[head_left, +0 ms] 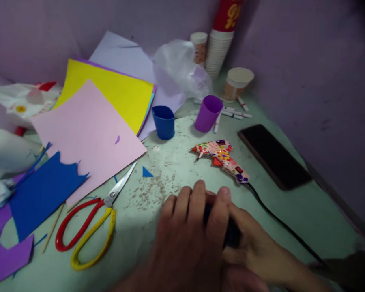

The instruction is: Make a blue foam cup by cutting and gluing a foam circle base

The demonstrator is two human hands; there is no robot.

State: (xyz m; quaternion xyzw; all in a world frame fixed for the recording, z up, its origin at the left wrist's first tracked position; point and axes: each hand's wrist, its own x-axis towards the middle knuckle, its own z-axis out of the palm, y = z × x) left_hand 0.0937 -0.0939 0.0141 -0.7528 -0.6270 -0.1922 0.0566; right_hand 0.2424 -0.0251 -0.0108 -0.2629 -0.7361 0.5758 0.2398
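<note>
Near the bottom middle, my left hand [188,231] lies over a dark blue object, its fingers bent round the top. From the right, my right hand [255,239] grips the same object, which shows only between the fingers; its shape is mostly hidden. Just beyond the hands lies a floral glue gun [222,156] with a black cord running to the lower right. Further back stand a small blue cup [164,123] and a purple cup [208,113]. Scissors [109,202] with red and yellow handles rest to the left, blades closed.
Pink [91,125] and yellow sheets [109,89] overlap at the left, beside cut blue foam [45,194] and purple foam [12,259]. A phone [273,156] lies right. Behind are a paper cup [237,83], markers [232,114], stacked cups [217,52] and a plastic bag [182,67].
</note>
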